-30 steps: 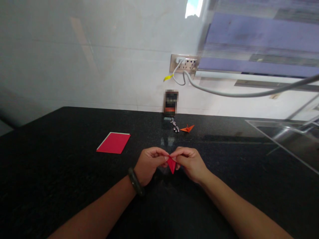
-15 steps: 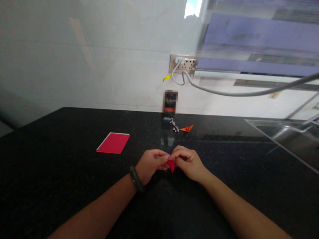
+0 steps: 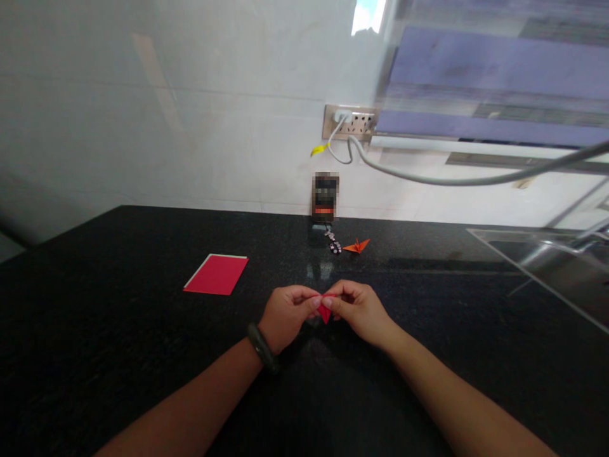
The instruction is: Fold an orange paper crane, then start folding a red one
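Note:
A small folded piece of red paper (image 3: 325,311) is pinched between both my hands just above the black countertop (image 3: 118,343). My left hand (image 3: 287,315), with a dark band on its wrist, grips the paper's left side with thumb and fingers closed. My right hand (image 3: 359,310) pinches the right side, fingers curled. Most of the paper is hidden by my fingertips; only a small red point shows below them.
A stack of red paper sheets (image 3: 217,274) lies to the left. Farther back sit an orange folded paper crane (image 3: 358,245), a small dark object (image 3: 325,198) against the wall and a little beaded item (image 3: 333,242). A steel sink (image 3: 552,266) is at the right; a cable (image 3: 428,179) hangs from the wall socket.
The visible red paper has shrunk from a long downward point to a small tip, as my fingers closed in over it. Both hands stay in about the same place.

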The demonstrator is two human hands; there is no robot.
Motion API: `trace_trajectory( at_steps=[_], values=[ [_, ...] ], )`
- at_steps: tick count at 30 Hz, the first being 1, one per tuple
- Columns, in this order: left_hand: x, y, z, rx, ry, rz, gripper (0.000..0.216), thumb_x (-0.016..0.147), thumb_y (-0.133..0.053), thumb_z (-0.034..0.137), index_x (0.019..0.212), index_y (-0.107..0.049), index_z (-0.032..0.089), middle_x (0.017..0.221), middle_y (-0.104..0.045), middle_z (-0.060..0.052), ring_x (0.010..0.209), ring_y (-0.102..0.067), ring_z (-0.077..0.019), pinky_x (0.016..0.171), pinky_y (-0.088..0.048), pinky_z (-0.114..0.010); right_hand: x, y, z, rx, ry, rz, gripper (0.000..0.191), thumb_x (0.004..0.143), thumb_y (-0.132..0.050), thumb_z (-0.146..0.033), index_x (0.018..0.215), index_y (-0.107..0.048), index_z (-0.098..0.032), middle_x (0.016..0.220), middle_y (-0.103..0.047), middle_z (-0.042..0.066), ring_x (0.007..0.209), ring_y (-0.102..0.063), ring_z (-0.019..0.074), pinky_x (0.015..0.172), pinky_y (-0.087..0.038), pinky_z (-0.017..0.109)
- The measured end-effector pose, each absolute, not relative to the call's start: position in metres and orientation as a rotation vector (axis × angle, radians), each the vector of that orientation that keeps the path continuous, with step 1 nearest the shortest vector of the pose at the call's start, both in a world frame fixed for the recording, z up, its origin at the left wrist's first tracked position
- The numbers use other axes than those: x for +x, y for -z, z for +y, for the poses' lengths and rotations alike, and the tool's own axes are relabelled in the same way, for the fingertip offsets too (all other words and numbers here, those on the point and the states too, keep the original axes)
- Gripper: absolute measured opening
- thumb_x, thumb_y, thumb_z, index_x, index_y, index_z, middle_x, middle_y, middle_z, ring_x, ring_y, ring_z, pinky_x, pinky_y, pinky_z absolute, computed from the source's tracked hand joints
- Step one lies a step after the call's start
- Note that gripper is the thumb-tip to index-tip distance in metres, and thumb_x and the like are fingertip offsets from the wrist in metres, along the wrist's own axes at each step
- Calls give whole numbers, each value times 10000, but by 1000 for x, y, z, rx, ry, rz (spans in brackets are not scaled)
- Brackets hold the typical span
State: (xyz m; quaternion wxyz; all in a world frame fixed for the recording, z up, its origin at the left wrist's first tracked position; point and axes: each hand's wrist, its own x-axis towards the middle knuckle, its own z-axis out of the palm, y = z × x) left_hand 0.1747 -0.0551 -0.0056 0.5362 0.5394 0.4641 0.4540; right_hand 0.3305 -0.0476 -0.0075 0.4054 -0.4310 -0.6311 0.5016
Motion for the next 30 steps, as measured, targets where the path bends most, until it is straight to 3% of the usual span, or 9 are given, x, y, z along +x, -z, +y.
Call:
trace_trajectory(
  at_steps=[12, 30],
  values=[
    [175, -2, -59, 1278, -1081, 1088, 107, 642, -643, 218, 631, -642, 111, 528, -644, -20, 487, -562, -100, 492, -444, -197, 330, 1, -50, -1016, -1429, -1451, 205, 650, -678, -321, 618, -596, -136, 551, -593, -7, 447, -470, 67, 456, -370, 206],
    [175, 1, -56, 1185, -1134, 1093, 132, 650, -644, 252, 646, -629, 121, 533, -632, 2, 508, -564, -97, 530, -455, -208, 327, 3, -50, -1039, -1265, -1486, 193, 675, -646, -308, 601, -587, -141, 544, -556, -16, 463, -464, 76, 463, -375, 216]
  ],
)
